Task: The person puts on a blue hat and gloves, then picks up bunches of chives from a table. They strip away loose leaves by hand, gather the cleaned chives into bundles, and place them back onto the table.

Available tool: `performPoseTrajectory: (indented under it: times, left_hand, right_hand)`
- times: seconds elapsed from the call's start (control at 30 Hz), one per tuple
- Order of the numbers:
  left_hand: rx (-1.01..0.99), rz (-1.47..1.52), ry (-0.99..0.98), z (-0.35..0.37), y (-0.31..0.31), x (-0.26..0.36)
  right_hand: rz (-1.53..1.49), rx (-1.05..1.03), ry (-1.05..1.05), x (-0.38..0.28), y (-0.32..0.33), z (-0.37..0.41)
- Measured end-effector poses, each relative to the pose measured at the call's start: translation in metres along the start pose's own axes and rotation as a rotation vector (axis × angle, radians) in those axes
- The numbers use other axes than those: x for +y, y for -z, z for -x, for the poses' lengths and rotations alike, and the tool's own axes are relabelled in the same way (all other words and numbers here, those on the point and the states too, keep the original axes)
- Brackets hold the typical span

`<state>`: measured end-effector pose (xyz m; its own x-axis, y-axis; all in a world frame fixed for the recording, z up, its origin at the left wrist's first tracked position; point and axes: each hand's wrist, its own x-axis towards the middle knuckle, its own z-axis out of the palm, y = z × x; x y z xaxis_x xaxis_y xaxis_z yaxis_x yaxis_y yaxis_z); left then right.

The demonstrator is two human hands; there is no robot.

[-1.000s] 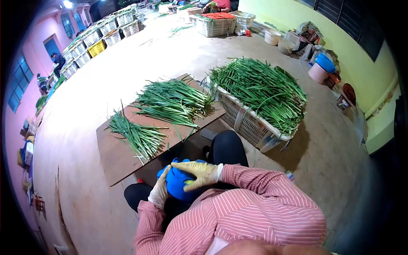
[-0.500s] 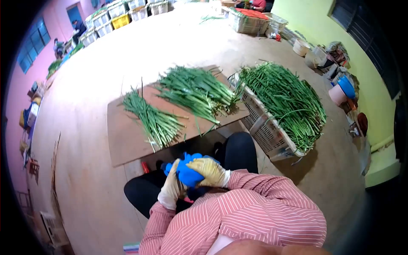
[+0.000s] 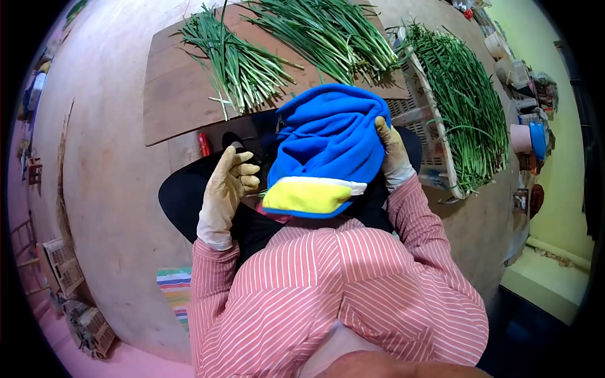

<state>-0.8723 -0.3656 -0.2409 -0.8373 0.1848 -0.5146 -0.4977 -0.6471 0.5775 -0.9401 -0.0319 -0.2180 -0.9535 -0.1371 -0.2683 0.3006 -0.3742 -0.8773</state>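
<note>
A bunched blue cloth (image 3: 328,135) with a yellow and white band along its near edge hangs over my lap. My right hand (image 3: 394,151), in a pale glove, grips the cloth's right side; part of its fingers is hidden by the folds. To the left of the cloth, apart from it, my gloved left hand (image 3: 230,186) is open with its fingers slightly curled. Beyond the cloth, two piles of long green stalks lie on a brown board: a smaller left pile (image 3: 236,60) and a larger right pile (image 3: 334,38).
At the right of the board (image 3: 179,94) stands a pale plastic crate (image 3: 435,116), heaped with more green stalks (image 3: 463,107). A red object (image 3: 203,145) lies by the board's near edge. Buckets and bags line the right wall. A striped mat (image 3: 173,290) shows at lower left.
The blue cloth has risen from my lap and spread out, showing its yellow band. My left hand has let go and moved left; my right hand has moved right. The view has tilted downward.
</note>
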Motion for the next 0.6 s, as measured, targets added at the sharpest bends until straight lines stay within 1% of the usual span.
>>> performPoseTrajectory:
  times: [0.03, 0.1, 0.2, 0.23, 0.3, 0.33, 0.4, 0.43, 0.47, 0.53, 0.6]
  left_hand:
    - [0.050, -0.053, 0.030, 0.001, -0.004, -0.002]
    - [0.132, -0.162, 0.093, -0.004, -0.008, -0.008]
    - [0.227, -0.315, 0.076, -0.008, -0.020, -0.015]
    - [0.233, -0.313, 0.070, -0.010, -0.021, -0.017]
    - [0.260, -0.301, 0.070, -0.017, -0.018, -0.021]
    - [0.265, -0.282, 0.087, -0.022, -0.014, -0.024]
    - [0.260, -0.286, 0.095, -0.027, -0.014, -0.028]
    - [0.246, -0.291, 0.103, -0.029, -0.016, -0.030]
    - [0.255, -0.275, 0.106, -0.029, -0.022, -0.031]
    - [0.259, -0.278, 0.094, -0.033, -0.026, -0.035]
    - [0.236, -0.235, 0.095, -0.039, -0.031, -0.036]
  right_hand:
    - [-0.062, 0.006, -0.005, 0.001, 0.002, 0.000]
    - [-0.067, -0.013, -0.001, 0.003, 0.008, 0.002]
    - [-0.334, -0.081, -0.132, 0.005, 0.021, 0.007]
    - [-0.407, -0.055, -0.105, 0.003, 0.018, 0.012]
    - [-0.590, -0.111, -0.125, 0.002, 0.023, 0.015]
    - [-0.592, -0.118, -0.130, -0.010, 0.008, 0.018]
    - [-0.460, 0.088, -0.093, -0.045, -0.024, 0.031]
    - [-0.398, 0.119, -0.072, -0.056, -0.045, 0.035]
    - [-0.328, 0.150, -0.007, -0.068, -0.064, 0.041]
    - [-0.131, 0.214, 0.181, -0.084, -0.108, 0.056]
    - [0.115, 0.350, 0.419, -0.092, -0.143, 0.068]
